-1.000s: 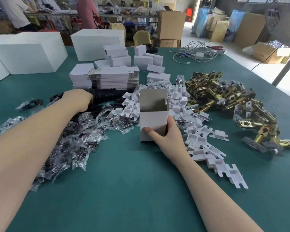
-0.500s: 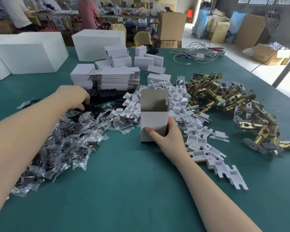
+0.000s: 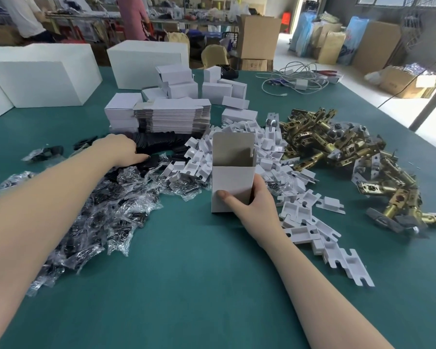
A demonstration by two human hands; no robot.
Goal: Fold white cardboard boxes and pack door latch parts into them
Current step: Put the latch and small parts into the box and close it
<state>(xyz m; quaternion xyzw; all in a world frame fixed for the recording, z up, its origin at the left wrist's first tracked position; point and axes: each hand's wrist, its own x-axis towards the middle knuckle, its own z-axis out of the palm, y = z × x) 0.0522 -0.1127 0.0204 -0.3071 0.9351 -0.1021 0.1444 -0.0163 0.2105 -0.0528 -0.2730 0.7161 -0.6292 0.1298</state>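
The folded box [image 3: 230, 182] stands upright and open-topped on the green tabletop [image 3: 186, 285], the right hand [image 3: 256, 205] wrapped around its lower corner. The left hand [image 3: 122, 149] reaches into the black parts [image 3: 159, 143] beyond the plastic bags [image 3: 106, 212]; its fingers seem to pinch one, though I cannot tell. Packing is underway: next, carry a part into the box.

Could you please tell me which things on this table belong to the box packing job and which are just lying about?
Belongs to the job:
open white box, held by the right hand
brass latches
white plastic inserts
bagged black parts, by the left hand
flat box blanks

Lying about:
white cables
brown cartons
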